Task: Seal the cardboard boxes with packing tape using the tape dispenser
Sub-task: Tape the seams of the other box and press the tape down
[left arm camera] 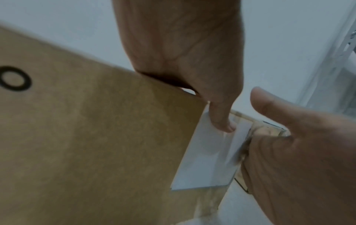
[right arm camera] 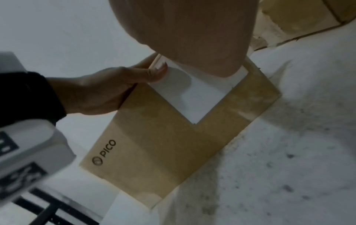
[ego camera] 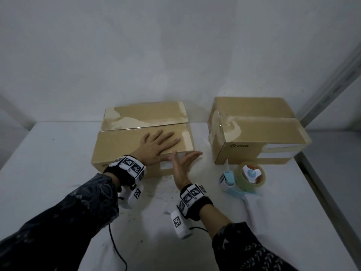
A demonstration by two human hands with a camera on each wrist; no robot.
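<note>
Two boxes side by side on table [ego camera: 48, 153], left box [ego camera: 125, 151], right box [ego camera: 254, 132] (slightly farther back), tape dispenser [ego camera: 242, 178] before it

White table [ego camera: 58, 153], cloth-like cover, wrinkled toward the front right and speckled with dark and tan crumbs near the front middle. Two cardboard boxes sit along the back edge. Left cardboard box [ego camera: 125, 139] at back centre, flaps closed, white label on its front face. Right cardboard box [ego camera: 273, 133] toward the back right corner, well apart from the first, "PICO" printed on its front, torn pale patches on top. Tape dispenser [ego camera: 242, 178], light blue and white with a clear tape roll, lies just in front of the right box, near the right edge. Black cable [ego camera: 117, 249] trails across the front edge.
</note>
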